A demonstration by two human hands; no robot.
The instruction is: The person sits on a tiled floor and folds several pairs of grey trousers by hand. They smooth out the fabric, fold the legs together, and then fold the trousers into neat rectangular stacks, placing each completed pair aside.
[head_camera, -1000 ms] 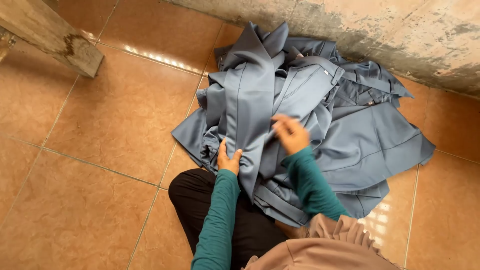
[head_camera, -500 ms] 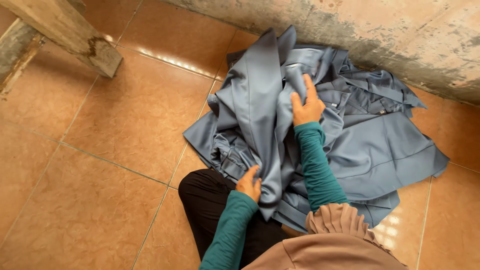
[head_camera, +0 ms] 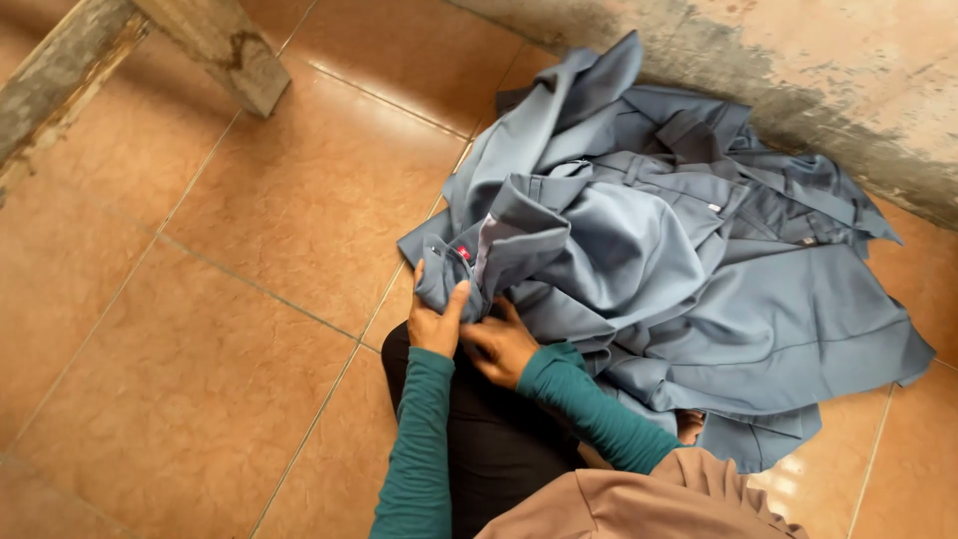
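A heap of blue-grey garments (head_camera: pixel 689 260) lies crumpled on the tiled floor against the wall. My left hand (head_camera: pixel 435 317) pinches the near edge of a waistband (head_camera: pixel 454 268) that carries a small red tag. My right hand (head_camera: pixel 502 344) sits just beside it, fingers closed on the same fabric fold close to my knee. Both arms wear teal sleeves. The cloth is bunched and doubled over above my hands.
Orange-brown floor tiles (head_camera: pixel 230 329) spread to the left. A weathered wooden beam (head_camera: pixel 215 45) and a second plank (head_camera: pixel 50 100) slant across the top left. A stained concrete wall (head_camera: pixel 818 70) runs along the top right. My dark-clad leg (head_camera: pixel 499 449) is folded beneath the hands.
My right hand has come down from the top of the heap to meet my left hand at the near edge. The garment has been folded over toward me.
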